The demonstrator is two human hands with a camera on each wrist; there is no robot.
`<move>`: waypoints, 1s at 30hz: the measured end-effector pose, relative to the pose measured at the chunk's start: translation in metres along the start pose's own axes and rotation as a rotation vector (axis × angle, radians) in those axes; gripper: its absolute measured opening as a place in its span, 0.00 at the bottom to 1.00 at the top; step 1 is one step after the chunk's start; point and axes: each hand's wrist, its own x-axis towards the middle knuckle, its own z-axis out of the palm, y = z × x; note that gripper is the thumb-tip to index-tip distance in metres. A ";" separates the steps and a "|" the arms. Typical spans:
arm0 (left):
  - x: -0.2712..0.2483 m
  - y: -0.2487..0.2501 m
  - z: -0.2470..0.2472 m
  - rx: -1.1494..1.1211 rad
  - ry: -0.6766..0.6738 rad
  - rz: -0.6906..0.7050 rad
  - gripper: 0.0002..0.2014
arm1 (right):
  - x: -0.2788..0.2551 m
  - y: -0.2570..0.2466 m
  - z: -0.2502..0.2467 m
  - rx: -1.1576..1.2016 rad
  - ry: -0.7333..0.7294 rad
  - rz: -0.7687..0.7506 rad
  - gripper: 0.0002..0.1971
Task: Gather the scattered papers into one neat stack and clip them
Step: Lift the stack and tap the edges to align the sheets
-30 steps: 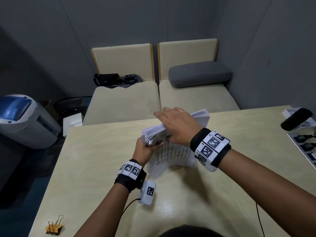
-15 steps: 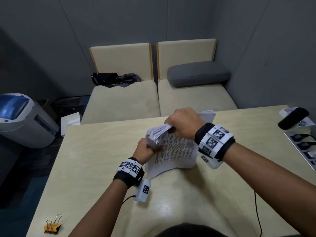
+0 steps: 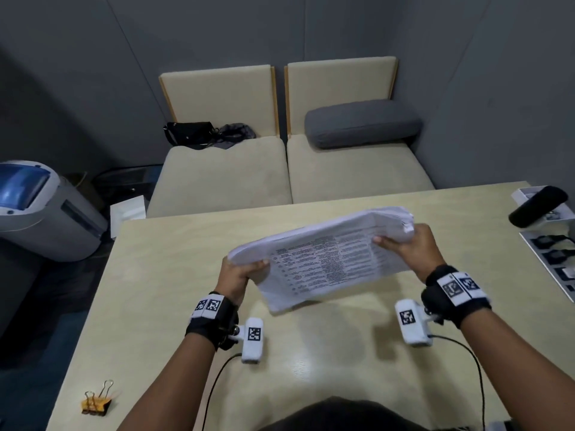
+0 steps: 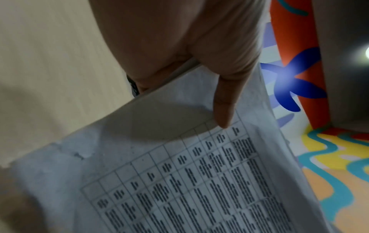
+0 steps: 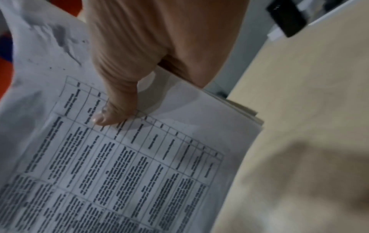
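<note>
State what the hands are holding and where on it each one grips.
Paper stack, lifted off the table: left hand grips its left edge, right hand its right edge, thumbs on top.

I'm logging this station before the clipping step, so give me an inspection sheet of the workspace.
Surface: pale wooden table, glossy.
Job's things: paper stack held above the table; yellow binder clips at near-left corner.
Clutter: black cylindrical device and tray at right edge.
Grippers: left hand and right hand grip the stack's opposite ends.
Cables: black wrist-camera leads.
Surroundings: beige seats, grey cushion, black bag, grey bin.
</note>
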 end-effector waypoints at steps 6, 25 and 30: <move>-0.009 -0.006 0.016 0.182 0.056 0.003 0.18 | -0.033 0.070 0.003 0.127 -0.055 0.138 0.21; 0.001 -0.019 0.041 0.272 0.434 0.188 0.17 | -0.035 0.052 0.028 0.357 0.279 0.176 0.11; 0.000 -0.017 0.042 0.283 0.425 0.200 0.12 | -0.034 0.051 0.032 0.358 0.339 0.228 0.04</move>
